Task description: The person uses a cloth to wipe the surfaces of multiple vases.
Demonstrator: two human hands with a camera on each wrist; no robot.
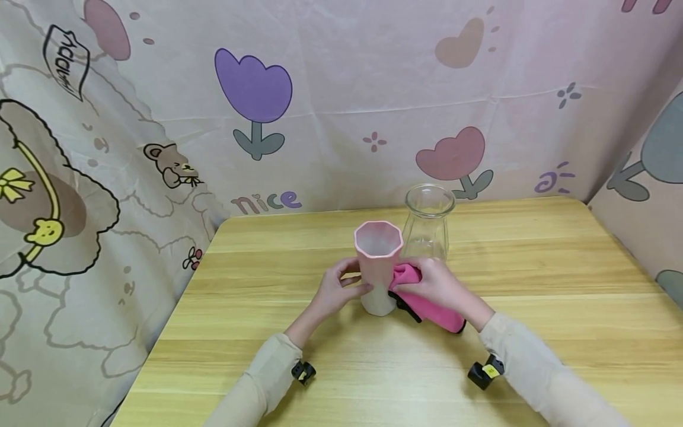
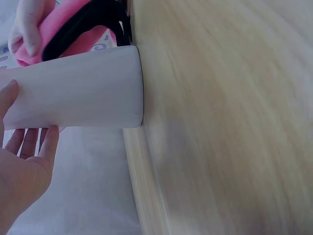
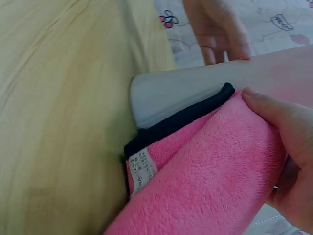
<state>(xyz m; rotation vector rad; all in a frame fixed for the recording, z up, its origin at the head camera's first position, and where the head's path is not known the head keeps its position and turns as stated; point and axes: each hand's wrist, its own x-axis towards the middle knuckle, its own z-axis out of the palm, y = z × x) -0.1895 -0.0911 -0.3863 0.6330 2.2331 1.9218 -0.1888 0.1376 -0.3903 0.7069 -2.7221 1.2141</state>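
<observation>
A tall faceted vase (image 1: pixel 377 267), pink at the top and fading to white below, stands upright on the wooden table. My left hand (image 1: pixel 337 288) holds its left side, thumb in front and fingers behind, as the left wrist view also shows. In my right hand (image 1: pixel 433 283) is a pink cloth (image 3: pixel 210 171) with black edging and a small white label. The bunched cloth lies against the vase's right side, its lower end hanging towards the table. Behind the right hand stands a clear glass vase (image 1: pixel 429 204) with a flared rim; the hand hides its lower part.
The wooden table (image 1: pixel 256 249) ends at a printed fabric backdrop (image 1: pixel 341 107) behind and at the left. Another fabric panel (image 1: pixel 645 172) borders the right side. A small black device (image 1: pixel 487 371) sits at the right wrist, another (image 1: pixel 303 372) at the left.
</observation>
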